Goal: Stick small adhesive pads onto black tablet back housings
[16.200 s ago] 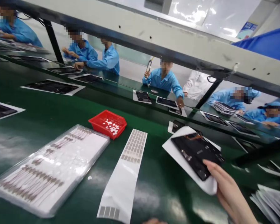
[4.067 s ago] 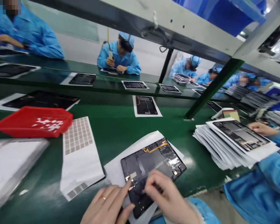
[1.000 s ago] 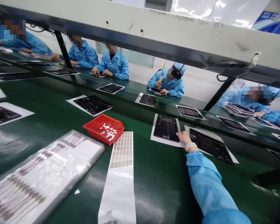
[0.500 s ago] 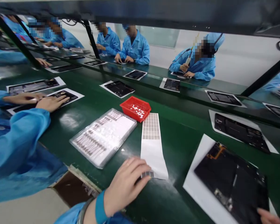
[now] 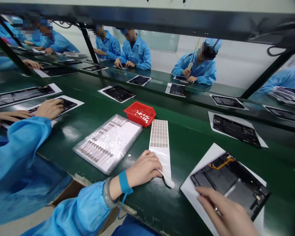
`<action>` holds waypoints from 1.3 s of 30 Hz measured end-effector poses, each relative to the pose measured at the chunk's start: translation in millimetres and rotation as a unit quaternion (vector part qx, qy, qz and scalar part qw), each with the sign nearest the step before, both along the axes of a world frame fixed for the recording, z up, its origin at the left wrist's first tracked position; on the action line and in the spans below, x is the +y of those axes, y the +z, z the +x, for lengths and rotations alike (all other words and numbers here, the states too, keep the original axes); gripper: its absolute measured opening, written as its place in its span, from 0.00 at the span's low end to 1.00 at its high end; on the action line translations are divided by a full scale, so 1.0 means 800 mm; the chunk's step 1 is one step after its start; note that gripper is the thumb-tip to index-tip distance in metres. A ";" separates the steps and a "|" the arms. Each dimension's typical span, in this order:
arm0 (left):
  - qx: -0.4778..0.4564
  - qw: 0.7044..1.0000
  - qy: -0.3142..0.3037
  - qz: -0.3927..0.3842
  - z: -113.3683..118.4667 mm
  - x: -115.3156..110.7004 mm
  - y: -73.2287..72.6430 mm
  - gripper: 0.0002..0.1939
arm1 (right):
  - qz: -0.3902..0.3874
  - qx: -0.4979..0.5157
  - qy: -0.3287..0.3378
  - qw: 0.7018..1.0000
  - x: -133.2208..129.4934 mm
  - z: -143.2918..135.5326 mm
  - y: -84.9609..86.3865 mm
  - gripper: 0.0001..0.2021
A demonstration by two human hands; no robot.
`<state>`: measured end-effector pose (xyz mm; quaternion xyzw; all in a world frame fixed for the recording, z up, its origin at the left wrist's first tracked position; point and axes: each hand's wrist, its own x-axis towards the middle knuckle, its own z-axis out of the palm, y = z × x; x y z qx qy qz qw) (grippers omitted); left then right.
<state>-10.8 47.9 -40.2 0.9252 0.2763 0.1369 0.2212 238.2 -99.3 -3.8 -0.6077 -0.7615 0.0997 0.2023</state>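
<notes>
My left hand (image 5: 144,167), with a blue wrist strap (image 5: 123,182), is closed on the near left edge of a white sticker sheet (image 5: 166,164). Rows of small grey-beige stickers cover the far half of that sheet, and its near end curls up from the bench. Over the lower left part of a black tablet housing (image 5: 232,183) is my right hand (image 5: 227,209), its thumb and finger stretched out with the tips slightly apart. Something shiny shows between those fingers, perhaps a ring. The housing, with an orange flex cable (image 5: 222,163), lies on white paper (image 5: 212,150).
Left of the sheet lie a clear tray (image 5: 108,144) of small wired parts and a red bin (image 5: 140,113) with white bits. More housings on paper (image 5: 236,129) line the green bench. At left a co-worker's hand (image 5: 50,108) works on another housing. A shelf beam (image 5: 147,18) crosses overhead.
My left hand has moved forward along the sheet, whose near end is now curled. My right hand has come from the housing's lower right corner to over its left part. The view has shifted right.
</notes>
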 end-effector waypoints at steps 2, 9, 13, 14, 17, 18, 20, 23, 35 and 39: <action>0.005 1.000 -0.019 0.007 0.001 0.004 0.002 0.04 | 0.005 -0.029 0.051 0.998 0.024 -0.035 0.010 0.09; 0.021 0.997 -0.066 0.031 0.005 0.014 0.009 0.07 | -0.054 -0.120 0.073 0.989 0.079 -0.085 0.001 0.08; 0.015 0.998 -0.055 0.028 0.007 0.012 0.006 0.08 | -0.136 -0.092 0.055 0.985 0.100 -0.082 -0.011 0.06; 0.011 0.999 -0.047 0.025 0.008 0.010 0.005 0.10 | -0.150 -0.075 0.048 0.985 0.103 -0.080 -0.013 0.08; 0.001 0.999 -0.025 0.021 0.010 0.005 0.001 0.10 | -0.170 -0.025 0.041 0.984 0.106 -0.075 -0.016 0.10; 0.000 1.000 -0.022 0.020 0.011 0.004 -0.001 0.08 | -0.173 -0.017 0.043 0.984 0.106 -0.074 -0.016 0.11; 0.000 1.000 -0.023 0.020 0.011 0.005 -0.004 0.09 | -0.176 -0.014 0.050 0.983 0.105 -0.073 -0.014 0.11; 0.000 0.999 -0.035 0.022 0.009 0.008 -0.006 0.09 | -0.185 -0.031 0.054 0.981 0.104 -0.075 -0.005 0.10; 0.006 0.995 -0.078 0.059 0.010 0.010 -0.002 0.19 | -0.113 -0.100 0.083 0.985 0.108 -0.087 0.005 0.07; 0.014 0.994 -0.085 0.068 0.011 0.010 -0.001 0.16 | -0.073 -0.132 0.086 0.985 0.107 -0.090 0.001 0.07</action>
